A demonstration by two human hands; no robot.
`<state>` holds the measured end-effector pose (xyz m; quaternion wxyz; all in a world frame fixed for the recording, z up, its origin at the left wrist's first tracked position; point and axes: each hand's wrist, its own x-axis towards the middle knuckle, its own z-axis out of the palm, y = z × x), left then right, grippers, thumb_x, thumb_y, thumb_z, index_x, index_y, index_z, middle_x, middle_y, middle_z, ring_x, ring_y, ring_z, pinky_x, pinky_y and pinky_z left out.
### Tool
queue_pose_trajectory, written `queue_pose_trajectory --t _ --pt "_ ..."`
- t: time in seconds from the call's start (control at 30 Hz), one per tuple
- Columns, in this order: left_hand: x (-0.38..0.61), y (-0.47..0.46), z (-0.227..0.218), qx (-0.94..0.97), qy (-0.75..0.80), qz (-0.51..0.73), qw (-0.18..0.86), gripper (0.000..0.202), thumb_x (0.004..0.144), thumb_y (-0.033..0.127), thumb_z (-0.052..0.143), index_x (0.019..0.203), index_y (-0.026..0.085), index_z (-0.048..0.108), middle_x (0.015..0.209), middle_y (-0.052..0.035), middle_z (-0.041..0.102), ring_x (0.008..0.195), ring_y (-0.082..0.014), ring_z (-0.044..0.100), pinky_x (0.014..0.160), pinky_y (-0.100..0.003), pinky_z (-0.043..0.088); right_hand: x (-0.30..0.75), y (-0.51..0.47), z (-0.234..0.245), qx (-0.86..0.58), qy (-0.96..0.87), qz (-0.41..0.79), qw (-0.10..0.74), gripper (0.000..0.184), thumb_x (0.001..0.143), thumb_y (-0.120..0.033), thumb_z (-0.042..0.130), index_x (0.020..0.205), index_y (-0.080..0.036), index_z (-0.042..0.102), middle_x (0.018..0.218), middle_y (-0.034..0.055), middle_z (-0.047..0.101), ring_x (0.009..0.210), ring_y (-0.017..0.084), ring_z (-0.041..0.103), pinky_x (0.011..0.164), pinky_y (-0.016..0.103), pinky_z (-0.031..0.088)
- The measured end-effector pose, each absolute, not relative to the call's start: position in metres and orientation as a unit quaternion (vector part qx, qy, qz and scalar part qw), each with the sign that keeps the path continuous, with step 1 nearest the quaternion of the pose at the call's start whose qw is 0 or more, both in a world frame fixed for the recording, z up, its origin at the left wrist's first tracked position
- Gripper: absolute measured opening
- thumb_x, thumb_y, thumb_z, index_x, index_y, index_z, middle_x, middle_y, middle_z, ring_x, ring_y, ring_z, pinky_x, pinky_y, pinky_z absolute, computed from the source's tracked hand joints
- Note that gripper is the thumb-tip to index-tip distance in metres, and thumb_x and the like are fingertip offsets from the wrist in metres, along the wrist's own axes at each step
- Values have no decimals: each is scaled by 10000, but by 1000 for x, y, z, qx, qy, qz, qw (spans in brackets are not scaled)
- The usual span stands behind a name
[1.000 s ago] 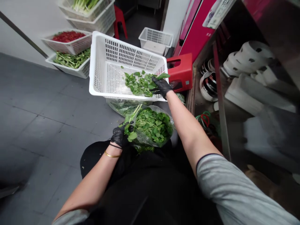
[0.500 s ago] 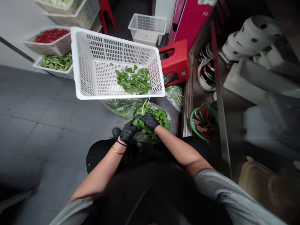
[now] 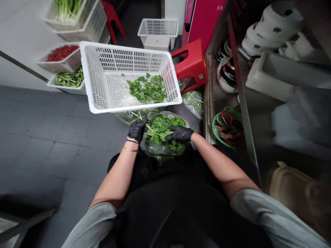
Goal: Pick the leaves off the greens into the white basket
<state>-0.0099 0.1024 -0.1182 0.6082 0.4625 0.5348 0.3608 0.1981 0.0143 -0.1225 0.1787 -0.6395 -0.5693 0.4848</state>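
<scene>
My left hand [image 3: 138, 131], in a black glove, is closed around the stem of a leafy green sprig [image 3: 154, 131]. The pale stem end sticks out above its fingers. Opposite it, my right hand [image 3: 180, 133], gloved as well, pinches leaves at the sprig's other end. Under both hands a clear plastic bag [image 3: 155, 148] lies open, full of loose leafy greens [image 3: 170, 121]. Just beyond the bag is a white slotted basket [image 3: 124, 108], tilted towards me, with picked leaves [image 3: 148, 90] towards its right side.
A red stool [image 3: 192, 65] lies on its side behind the basket. More bagged greens [image 3: 194, 103] rest at the right. Baskets of red peppers [image 3: 60, 54] and green pods [image 3: 69, 78] stand left. A metal shelf holds a green basket [image 3: 216, 134] and white tubs [image 3: 261, 77].
My hands have drawn apart: the left moved left and up with the stem, the right moved right. The sprig now stretches between them over the bag. The view has shifted slightly.
</scene>
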Motion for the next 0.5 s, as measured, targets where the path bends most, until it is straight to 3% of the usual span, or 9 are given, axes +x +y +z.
queue_pose_trajectory --t 0.1,0.17,0.2,0.33,0.5 --pt "-15 103 -121 468 481 349 654 224 574 345 778 660 157 692 712 -37 680 518 -92 500 464 -224 371 224 21 -120 -631 -448 503 385 501 757 -496 645 1101 -134 681 1018 103 709 867 197 666 821 341 513" --pt "-16 100 -120 500 434 315 680 205 557 308 797 661 158 703 707 -40 682 559 -111 531 492 -227 395 222 32 -115 -590 -431 488 477 436 806 -462 593 1050 -114 692 980 102 715 855 173 659 836 330 503" --pt "-16 98 -119 520 414 299 684 200 564 300 798 677 160 711 716 -43 686 577 -120 542 503 -231 405 216 38 -113 -562 -457 500 474 398 784 -436 628 1010 -117 703 965 92 718 859 170 655 847 325 497" --pt "-20 96 -114 565 396 298 659 206 604 310 784 720 152 722 722 -58 687 600 -141 559 531 -253 429 175 53 -123 -485 -538 613 314 348 586 -369 797 837 -139 722 855 32 723 780 175 639 781 327 508" --pt "-25 100 -111 564 452 306 619 220 598 348 787 658 155 697 555 -10 601 495 -107 481 498 -247 424 156 45 -142 -555 -444 593 378 343 602 -426 760 727 -114 690 730 37 693 669 156 608 661 295 500"
